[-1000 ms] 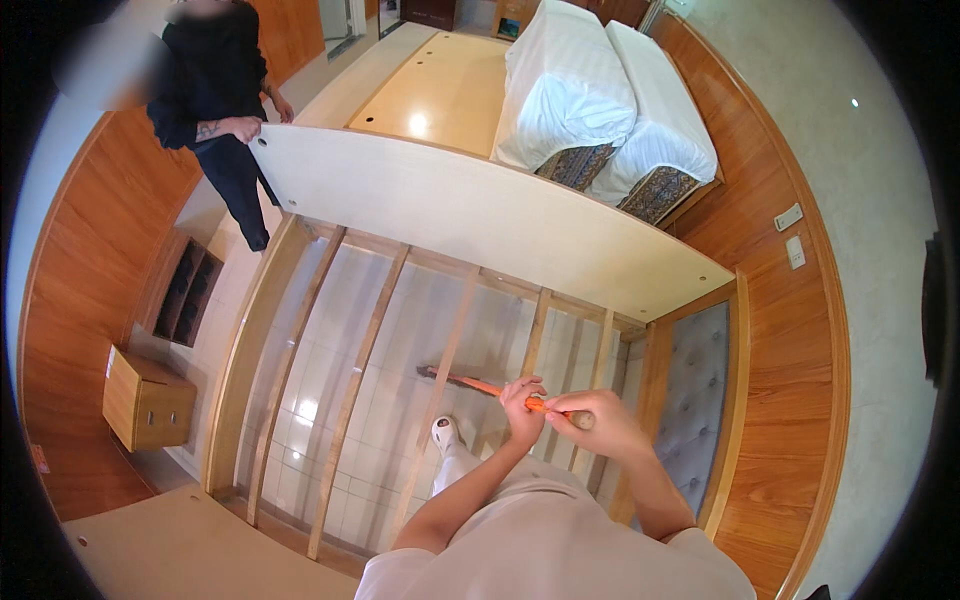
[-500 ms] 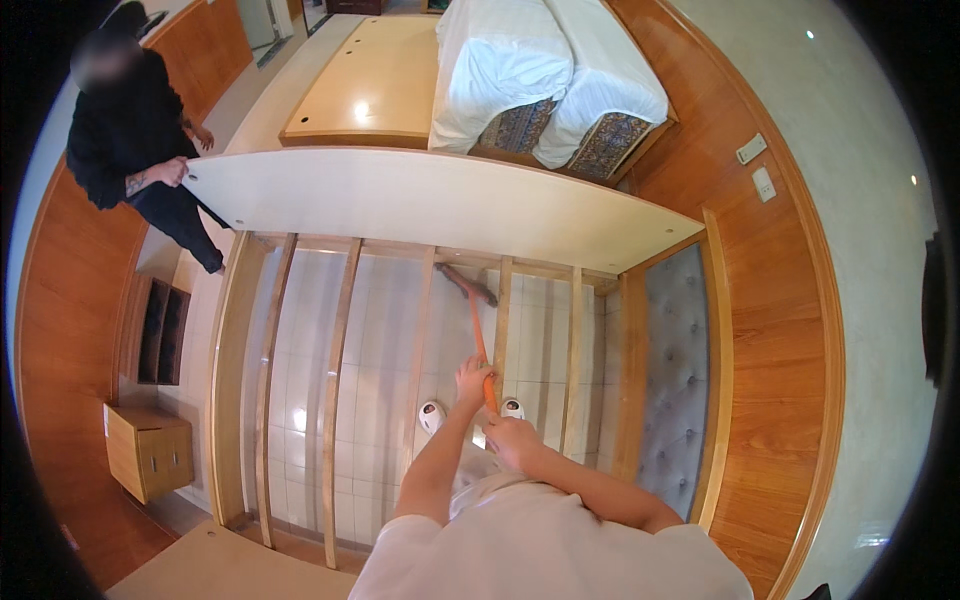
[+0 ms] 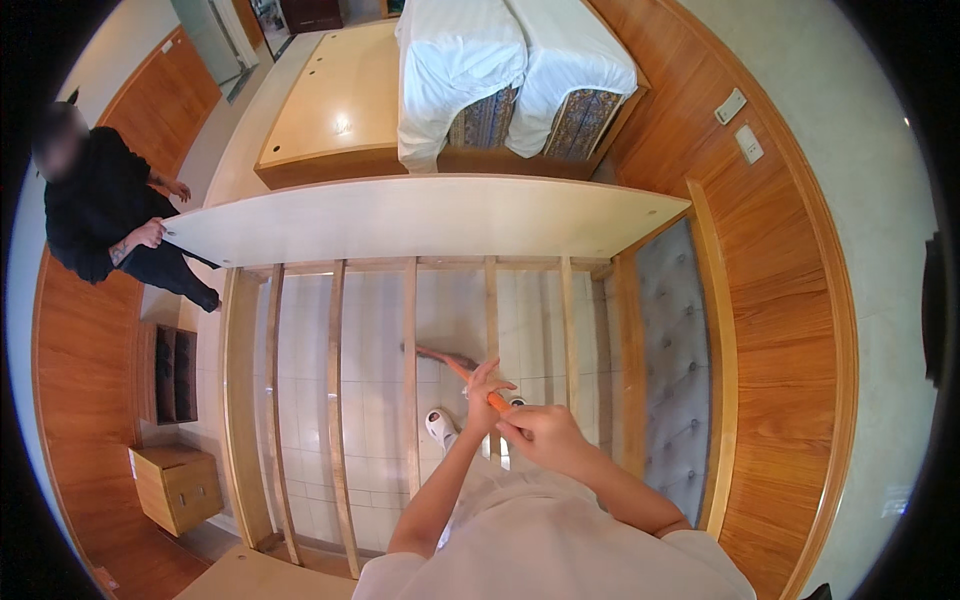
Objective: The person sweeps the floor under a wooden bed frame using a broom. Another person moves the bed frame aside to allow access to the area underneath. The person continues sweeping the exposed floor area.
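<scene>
A broom with an orange handle [image 3: 455, 366] slants down between the slats of a wooden bed frame [image 3: 240, 400]. Its dark head lies on the tiled floor, partly hidden behind my left hand and a slat. Lower on the handle is my left hand [image 3: 485, 393], thumb around it and some fingers stretched out. Near the handle's top end, closer to my body, my right hand [image 3: 545, 437] is closed around it. My white shoes [image 3: 440, 428] stand on the floor inside the frame.
At the left a person in black [image 3: 95, 205] holds up a long pale board [image 3: 420, 220] along the frame's far side. Beyond it are two white-covered mattresses [image 3: 460, 60]. A small cabinet [image 3: 180, 490] stands at the left, a grey tufted headboard [image 3: 675, 370] at the right.
The broom head has come nearer to me and swung left, and the handle slants more. Both hands have shifted with it. The board's far edge now sits lower in view as my head turned.
</scene>
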`<state>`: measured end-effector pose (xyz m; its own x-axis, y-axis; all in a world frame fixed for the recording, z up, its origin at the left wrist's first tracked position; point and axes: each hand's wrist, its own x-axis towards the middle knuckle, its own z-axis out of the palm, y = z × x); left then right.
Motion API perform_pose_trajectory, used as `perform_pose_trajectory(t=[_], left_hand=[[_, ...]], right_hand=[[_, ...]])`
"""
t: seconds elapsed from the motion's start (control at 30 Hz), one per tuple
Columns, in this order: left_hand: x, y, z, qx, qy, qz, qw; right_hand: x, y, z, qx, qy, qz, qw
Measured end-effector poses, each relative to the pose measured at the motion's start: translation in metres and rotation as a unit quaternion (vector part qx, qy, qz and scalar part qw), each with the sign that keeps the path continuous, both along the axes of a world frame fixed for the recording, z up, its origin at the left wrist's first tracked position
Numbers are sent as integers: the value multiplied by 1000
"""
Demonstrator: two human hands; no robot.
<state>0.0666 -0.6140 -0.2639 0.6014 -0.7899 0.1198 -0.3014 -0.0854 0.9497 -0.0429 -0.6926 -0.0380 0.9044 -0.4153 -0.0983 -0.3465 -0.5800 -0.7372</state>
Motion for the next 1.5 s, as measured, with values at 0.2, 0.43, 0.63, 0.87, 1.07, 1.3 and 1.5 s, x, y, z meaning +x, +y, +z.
perform_pose_trajectory(t=[0.2,0.43,0.63,0.87,1.07,1.3,1.5], left_hand=[[16,-37,-155,23,228,98,968],[42,-46,-209,-51,279,191,940],[9,-46,-14,-49,-28,101,993],[-9,-55,24,-46,-27,132,990],[1,-85,-96,-37,-50,189,980],[40,-85,-163,-152,317,204,914],[4,-58,-14,-90,-41,171,980]], right_hand=[[13,12,-120,-49,-17,32,998],[18,21,-145,-120,25,112,986],[-4,-6,-7,6,-88,0,996],[7,-41,16,12,-125,-94,988],[25,-27,-66,-43,-53,-67,995],[40,-4,-142,-121,-120,87,982],[-2,-2,1,-133,-243,2,961]])
